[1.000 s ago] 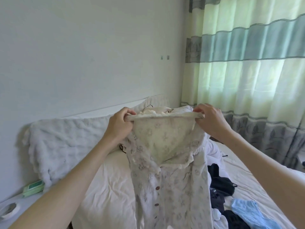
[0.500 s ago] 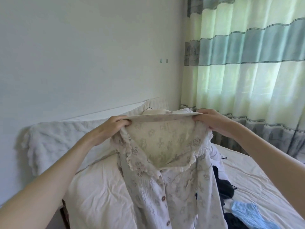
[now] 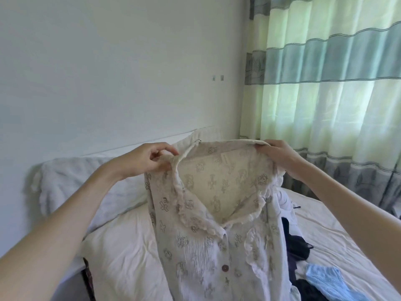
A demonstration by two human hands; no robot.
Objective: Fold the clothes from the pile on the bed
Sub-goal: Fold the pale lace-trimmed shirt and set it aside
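Note:
A cream button-front shirt (image 3: 208,242) with a small grey print and a frilled collar hangs in the air above the bed, its front facing me. My left hand (image 3: 147,159) pinches its left shoulder. My right hand (image 3: 280,157) grips the right shoulder at the same height, so the collar edge is stretched between them. Brown buttons run down the middle. Behind and to the right of the shirt lies the pile of clothes (image 3: 297,246), mostly dark pieces, partly hidden by it. A light blue garment (image 3: 325,281) lies at the pile's near right.
The bed (image 3: 121,253) has a wrinkled white sheet. A fluffy white blanket (image 3: 86,183) is bunched against the wall at its head. Striped green and grey curtains (image 3: 334,105) hang at the right. The bed's left edge drops off at the lower left.
Both hands have spread the shirt's shoulders wider and shifted it slightly right. My left hand has gone from a fist on the fabric to a fingertip pinch. The view has tilted up.

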